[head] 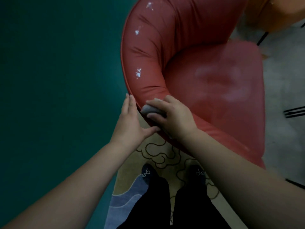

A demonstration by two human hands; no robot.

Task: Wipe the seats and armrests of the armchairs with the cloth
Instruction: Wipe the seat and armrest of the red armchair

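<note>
At far left, dark green floor (57,96). Next, left hand (130,123): fingers straight, flat against outer edge of red armchair (156,52) armrest, grasping nothing. Just right, right hand (171,116): fingers curled over grey cloth (149,109), pressing it onto armrest top. Below, patterned rug (165,156) with dark shoes (147,172). Right, seat cushion (222,83), blurred.
</note>
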